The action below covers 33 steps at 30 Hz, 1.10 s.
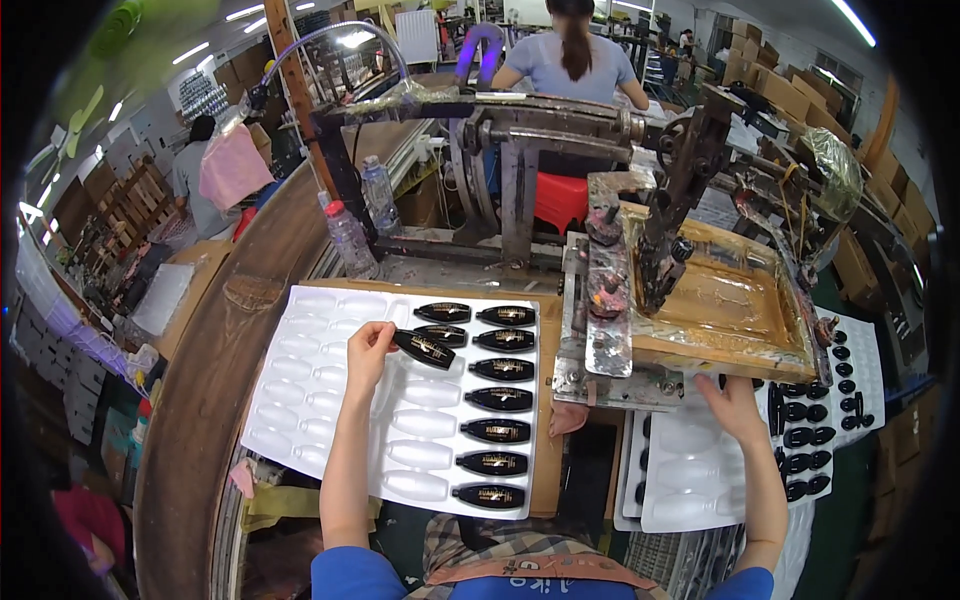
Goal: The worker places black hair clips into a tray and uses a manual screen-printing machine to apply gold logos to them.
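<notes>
left grip (371, 350) on bottle (425, 349) above tray (417, 452)

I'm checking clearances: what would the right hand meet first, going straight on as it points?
Probably the wooden screen-printing frame, whose near edge lies just ahead of the right hand; depth is unclear, so the hand might pass underneath.

This is a factory workshop. A worn, paint-spattered metal machine (612, 270) stands at centre, beside a white tray (418, 423) holding rows of identical black pieces (497, 400). Cardboard boxes (785, 97) pile up at the upper right, tube lights (853, 22) line the ceiling, and another person (570, 62) sits at upper centre among crowded benches.
</notes>
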Motion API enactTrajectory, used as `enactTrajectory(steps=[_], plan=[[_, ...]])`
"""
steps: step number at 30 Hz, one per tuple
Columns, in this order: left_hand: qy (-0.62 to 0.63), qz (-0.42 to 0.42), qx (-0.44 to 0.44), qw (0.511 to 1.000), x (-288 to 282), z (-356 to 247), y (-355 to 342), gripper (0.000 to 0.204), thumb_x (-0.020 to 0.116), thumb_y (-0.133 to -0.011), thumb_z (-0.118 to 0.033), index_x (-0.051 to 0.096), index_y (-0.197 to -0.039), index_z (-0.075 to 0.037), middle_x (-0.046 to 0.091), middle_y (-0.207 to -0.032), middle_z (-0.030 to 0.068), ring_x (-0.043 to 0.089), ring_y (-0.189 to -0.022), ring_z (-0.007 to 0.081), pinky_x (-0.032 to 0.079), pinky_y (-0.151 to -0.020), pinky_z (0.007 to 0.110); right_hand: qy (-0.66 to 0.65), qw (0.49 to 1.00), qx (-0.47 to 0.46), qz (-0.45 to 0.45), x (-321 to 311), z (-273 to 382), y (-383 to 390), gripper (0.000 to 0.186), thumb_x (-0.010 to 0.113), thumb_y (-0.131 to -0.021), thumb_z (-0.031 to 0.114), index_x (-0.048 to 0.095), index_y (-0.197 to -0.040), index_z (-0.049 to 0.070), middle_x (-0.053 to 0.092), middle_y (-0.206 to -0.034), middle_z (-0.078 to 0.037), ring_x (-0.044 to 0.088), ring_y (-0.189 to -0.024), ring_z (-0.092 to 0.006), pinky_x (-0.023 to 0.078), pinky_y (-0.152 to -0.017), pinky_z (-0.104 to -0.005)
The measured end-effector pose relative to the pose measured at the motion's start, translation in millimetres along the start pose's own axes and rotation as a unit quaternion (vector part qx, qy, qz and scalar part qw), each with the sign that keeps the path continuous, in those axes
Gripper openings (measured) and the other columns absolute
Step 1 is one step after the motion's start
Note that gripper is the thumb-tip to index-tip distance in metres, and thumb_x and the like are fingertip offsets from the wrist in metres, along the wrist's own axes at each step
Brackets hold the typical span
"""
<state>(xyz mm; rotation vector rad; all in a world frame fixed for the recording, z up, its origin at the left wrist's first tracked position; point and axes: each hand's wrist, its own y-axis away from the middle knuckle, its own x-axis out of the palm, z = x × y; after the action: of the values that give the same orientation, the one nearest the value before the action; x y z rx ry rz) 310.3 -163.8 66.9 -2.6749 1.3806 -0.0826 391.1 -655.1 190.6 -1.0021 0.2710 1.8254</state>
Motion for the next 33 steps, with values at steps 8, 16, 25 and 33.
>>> enactTrajectory(steps=[8, 16, 25, 33], plan=[[-0.065, -0.05, -0.042, 0.996, 8, 38, 2, 0.024, 0.057, -0.083, -0.02, 0.058, -0.078, 0.004, 0.057, -0.061, 0.0052, 0.053, -0.052, 0.0097, 0.043, -0.049, 0.021, 0.281, 0.952, 0.117, 0.029, -21, -59, 31, 0.038, 0.051, -0.082, 0.02, 0.044, -0.11, -0.004, 0.045, -0.109, -0.027, 0.041, -0.102, -0.0423, 0.035, -0.088, -0.041], [-0.246, -0.057, -0.029, 0.967, 2, 48, 9, 0.022, 0.057, -0.08, -0.018, 0.059, -0.075, 0.004, 0.06, -0.062, 0.011, 0.055, -0.055, 0.0168, 0.043, -0.054, 0.03, 0.382, 0.919, 0.094, -0.001, -34, -57, 38, 0.053, 0.066, -0.062, 0.001, 0.049, -0.111, 0.0, 0.048, -0.104, -0.015, 0.047, -0.096, -0.0303, 0.04, -0.08, -0.0366], [-0.258, -0.031, 0.171, 0.95, 70, -31, 22, 0.017, 0.053, -0.079, -0.009, 0.056, -0.089, 0.004, 0.059, -0.085, 0.0179, 0.058, -0.077, 0.0296, 0.044, -0.068, 0.035, 0.099, 0.972, 0.149, -0.15, -42, -39, 58, 0.044, 0.065, -0.066, 0.003, 0.049, -0.106, 0.0, 0.053, -0.094, -0.009, 0.045, -0.058, -0.0133, 0.04, -0.055, -0.0239], [-0.102, 0.201, 0.359, 0.906, 165, -82, -4, 0.021, 0.054, -0.077, -0.005, 0.054, -0.097, 0.001, 0.059, -0.094, 0.0135, 0.057, -0.089, 0.0245, 0.044, -0.078, 0.031, 0.004, 0.998, 0.008, -0.069, -23, 11, 25, 0.049, 0.073, -0.065, 0.018, 0.052, -0.105, 0.0, 0.055, -0.093, -0.008, 0.051, -0.077, -0.0153, 0.042, -0.065, -0.0264]])
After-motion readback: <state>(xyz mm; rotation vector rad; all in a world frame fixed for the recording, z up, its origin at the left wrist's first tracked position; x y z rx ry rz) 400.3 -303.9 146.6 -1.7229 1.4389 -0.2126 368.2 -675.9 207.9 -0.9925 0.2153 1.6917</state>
